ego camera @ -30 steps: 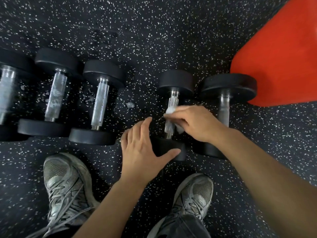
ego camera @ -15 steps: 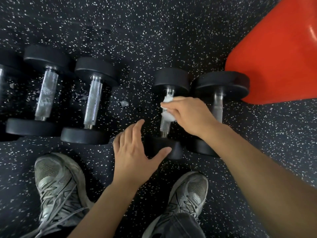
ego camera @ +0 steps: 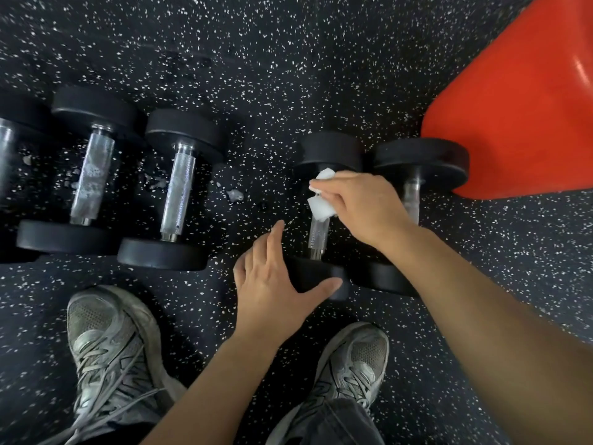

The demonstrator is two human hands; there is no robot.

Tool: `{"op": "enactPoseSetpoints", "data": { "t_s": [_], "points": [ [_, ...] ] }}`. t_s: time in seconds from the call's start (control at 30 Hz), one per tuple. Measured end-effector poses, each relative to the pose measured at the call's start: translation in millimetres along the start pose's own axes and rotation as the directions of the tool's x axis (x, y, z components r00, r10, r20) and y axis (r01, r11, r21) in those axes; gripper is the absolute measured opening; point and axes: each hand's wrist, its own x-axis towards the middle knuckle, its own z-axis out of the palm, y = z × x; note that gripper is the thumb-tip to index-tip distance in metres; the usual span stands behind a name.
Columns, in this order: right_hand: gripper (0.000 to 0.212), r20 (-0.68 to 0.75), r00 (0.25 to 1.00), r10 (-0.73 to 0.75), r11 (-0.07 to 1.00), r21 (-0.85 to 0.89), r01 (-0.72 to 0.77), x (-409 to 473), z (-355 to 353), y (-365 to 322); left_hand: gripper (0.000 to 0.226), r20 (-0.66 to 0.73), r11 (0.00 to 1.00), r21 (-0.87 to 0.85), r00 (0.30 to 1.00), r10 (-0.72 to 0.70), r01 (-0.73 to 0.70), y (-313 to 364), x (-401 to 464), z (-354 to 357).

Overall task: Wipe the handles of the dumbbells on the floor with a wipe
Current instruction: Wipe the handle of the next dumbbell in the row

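Several black dumbbells with steel handles lie in a row on the speckled floor. My right hand (ego camera: 362, 207) holds a white wipe (ego camera: 321, 208) wrapped around the upper part of one dumbbell's handle (ego camera: 317, 234), near its far weight head (ego camera: 330, 149). My left hand (ego camera: 276, 281) rests with straight fingers and spread thumb on that dumbbell's near head (ego camera: 324, 277). To the right lies another dumbbell (ego camera: 420, 162), its handle partly hidden by my right arm. On the left lie two dumbbells with foamy handles (ego camera: 91, 178) (ego camera: 178, 191) and a further dumbbell (ego camera: 6, 149) cut by the frame edge.
A red sloped object (ego camera: 519, 117) sits at the right, close to the rightmost dumbbell. My two grey sneakers (ego camera: 109, 351) (ego camera: 353, 367) stand just in front of the row. Small foam specks (ego camera: 236, 194) lie on the floor between the dumbbells.
My right hand has slid the wipe up the handle toward the far head. The left hand stays on the near head. The view has shifted slightly.
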Motion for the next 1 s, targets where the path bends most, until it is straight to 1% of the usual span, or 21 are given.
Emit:
{"op": "enactPoseSetpoints", "data": {
  "t_s": [0.07,0.1,0.17,0.2,0.3,0.33,0.37,0.4,0.47,0.5,0.53,0.57,0.63,0.73,0.8,0.83,0.87,0.9,0.93,0.97,1.0],
  "points": [
    [0.035,0.055,0.998,-0.009,0.995,-0.097,0.014,-2.9,4.8,0.1,0.128,0.003,1.0,0.017,1.0,0.009,-0.009,7.3,0.8,4.6],
    [0.035,0.08,0.997,-0.023,0.993,-0.111,0.031,-6.7,4.6,1.3,0.129,-0.001,1.0,0.023,1.0,0.014,-0.014,10.9,0.7,7.3],
    [0.033,0.132,0.989,-0.065,0.996,-0.052,0.072,-16.6,-0.4,3.3,0.129,-0.015,0.999,0.039,0.999,0.034,-0.033,18.4,-0.6,12.4],
    [0.032,0.186,0.979,-0.085,0.996,-0.014,0.089,-22.5,-2.8,4.6,0.129,-0.023,0.998,0.05,0.998,0.051,-0.049,22.5,-1.4,15.5],
    [0.031,0.422,0.897,-0.131,0.991,0.027,0.132,-36.3,-5.4,6.1,0.124,-0.036,0.994,0.061,0.995,0.098,-0.096,24.8,-4.7,18.2],
    [0.031,0.455,0.881,-0.132,0.991,0.054,0.121,-39.1,-5.9,8.3,0.121,-0.034,0.993,0.053,0.993,0.11,-0.108,21.2,-5.5,16.8],
    [0.031,0.434,0.891,-0.132,0.99,0.093,0.102,-40.3,-7.2,11.2,0.118,-0.033,0.992,0.047,0.992,0.119,-0.117,15.8,-6.0,15.0],
    [0.034,0.353,0.928,-0.123,0.988,0.134,0.08,-39.5,-9.0,14.8,0.116,-0.032,0.992,0.046,0.992,0.122,-0.121,9.7,-6.2,13.4],
    [0.035,0.106,0.993,-0.055,0.985,0.168,0.036,-33.7,-10.5,22.8,0.116,-0.033,0.992,0.045,0.993,0.116,-0.114,0.7,-5.9,11.1],
    [0.033,0.007,1.0,-0.01,0.987,0.162,0.009,-29.7,-9.8,25.6,0.117,-0.035,0.993,0.04,0.993,0.108,-0.107,-0.7,-5.8,10.3],
    [0.032,-0.051,0.998,0.028,0.99,0.141,-0.021,-25.8,-7.9,26.3,0.118,-0.036,0.994,0.035,0.994,0.104,-0.102,-0.2,-5.5,10.1],
    [0.032,-0.062,0.997,0.052,0.993,0.109,-0.045,-22.1,-4.3,25.6,0.119,-0.038,0.994,0.033,0.994,0.103,-0.102,1.2,-5.0,9.7],
    [0.034,-0.004,0.999,0.049,0.999,0.023,-0.049,-20.5,2.8,19.4,0.122,-0.033,0.995,0.028,0.995,0.097,-0.096,3.9,-4.1,9.1],
    [0.035,0.137,0.99,-0.025,0.999,-0.033,0.03,-31.4,2.5,11.5,0.126,-0.018,0.998,0.001,0.998,0.06,-0.06,4.4,-4.0,8.6],
    [0.034,0.263,0.96,-0.094,0.994,-0.029,0.106,-39.1,-1.3,8.4,0.129,-0.018,0.999,-0.006,0.999,0.046,-0.046,4.4,-3.4,8.1],
    [0.033,0.337,0.934,-0.12,0.99,-0.025,0.136,-42.5,-1.8,6.9,0.13,-0.017,0.999,-0.006,0.999,0.039,-0.039,4.6,-2.9,8.0],
    [0.031,0.405,0.905,-0.134,0.988,-0.021,0.155,-44.5,-1.5,5.5,0.131,-0.016,0.999,-0.005,0.999,0.031,-0.031,4.7,-2.3,8.0],
    [0.03,0.441,0.886,-0.139,0.987,-0.008,0.159,-44.2,-2.4,4.3,0.132,-0.017,1.0,-0.006,1.0,0.026,-0.026,5.0,-2.0,7.8],
    [0.029,0.431,0.891,-0.14,0.989,0.017,0.148,-41.5,-4.2,4.1,0.133,-0.015,1.0,-0.011,1.0,0.021,-0.021,5.3,-1.9,7.7],
    [0.029,0.371,0.919,-0.13,0.991,0.041,0.124,-36.6,-7.1,3.7,0.133,-0.013,1.0,-0.016,1.0,0.016,-0.016,5.6,-2.2,7.8],
    [0.03,0.266,0.958,-0.106,0.994,0.051,0.096,-30.6,-9.9,4.5,0.133,-0.011,1.0,-0.02,1.0,0.011,-0.011,6.0,-2.8,7.7]
  ]
}}
